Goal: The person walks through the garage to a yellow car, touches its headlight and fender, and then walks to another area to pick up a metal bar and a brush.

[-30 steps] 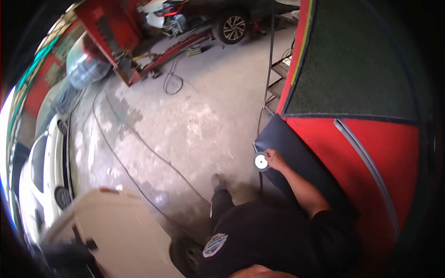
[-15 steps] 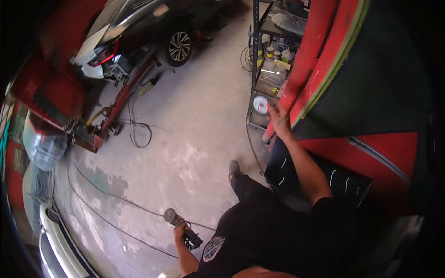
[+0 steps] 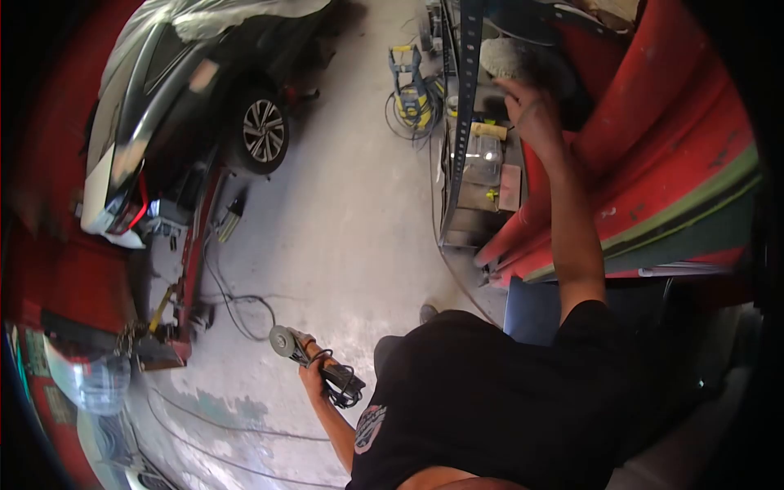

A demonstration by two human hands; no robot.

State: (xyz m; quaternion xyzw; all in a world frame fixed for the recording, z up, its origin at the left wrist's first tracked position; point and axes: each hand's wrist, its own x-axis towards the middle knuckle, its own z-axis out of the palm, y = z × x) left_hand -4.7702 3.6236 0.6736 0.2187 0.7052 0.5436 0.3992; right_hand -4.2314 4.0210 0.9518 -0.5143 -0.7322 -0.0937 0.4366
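Observation:
In my left hand (image 3: 310, 380), down by my side, is an angle grinder (image 3: 314, 359) with a round grey disc at its front end. Its dark cord is bunched around the rear of the body. My right hand (image 3: 531, 114) reaches up and forward to the upper part of a metal shelf rack (image 3: 464, 114). The fingertips overlap the lower edge of a rough, whitish-grey fluffy thing (image 3: 504, 57) there. Motion blurs these fingers, so I cannot tell whether they hold anything.
A clear plastic container (image 3: 483, 159) sits on a lower shelf. Red car body panels (image 3: 645, 163) stand at right. A yellow-and-grey pressure washer (image 3: 414, 98) is behind the rack. At left is a raised dark car (image 3: 188, 98). Cables (image 3: 237, 306) lie across the concrete floor (image 3: 351, 204).
My right hand has moved up and forward to the upper shelf; the white round disc at its fingers no longer shows. The grinder stays in my left hand. The view has shifted towards the rack.

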